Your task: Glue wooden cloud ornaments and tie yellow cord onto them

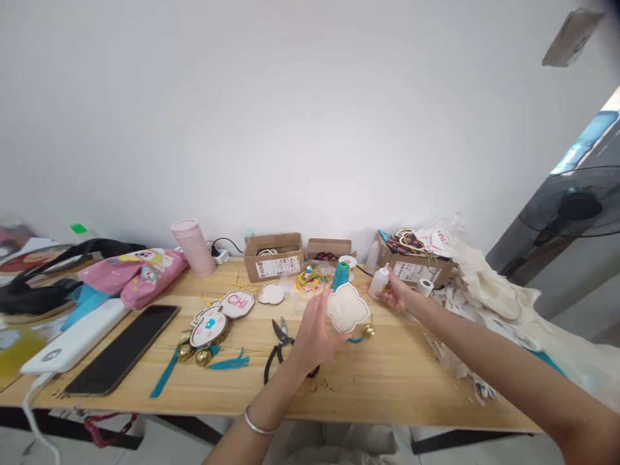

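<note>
My left hand [314, 339] holds up a white cloud-shaped ornament [347, 307] with a small gold bell [369, 330] hanging from it, above the wooden table [387, 381]. My right hand [396, 296] reaches to the back right and closes on a small white glue bottle [378, 281]. A teal thread spool [340, 274] stands just behind the ornament. Black scissors [279, 345] lie on the table beside my left wrist, which wears a silver bangle.
Finished ornaments with gold bells and teal tassels [213, 326] lie at centre left, one marked CHI [237, 302]. A black phone [123, 349], white power bank [72, 336], pink pouch [140, 271] and pink cup [192, 247] sit at left. Cardboard boxes [274, 256] line the back; white scraps [484, 290] pile at right.
</note>
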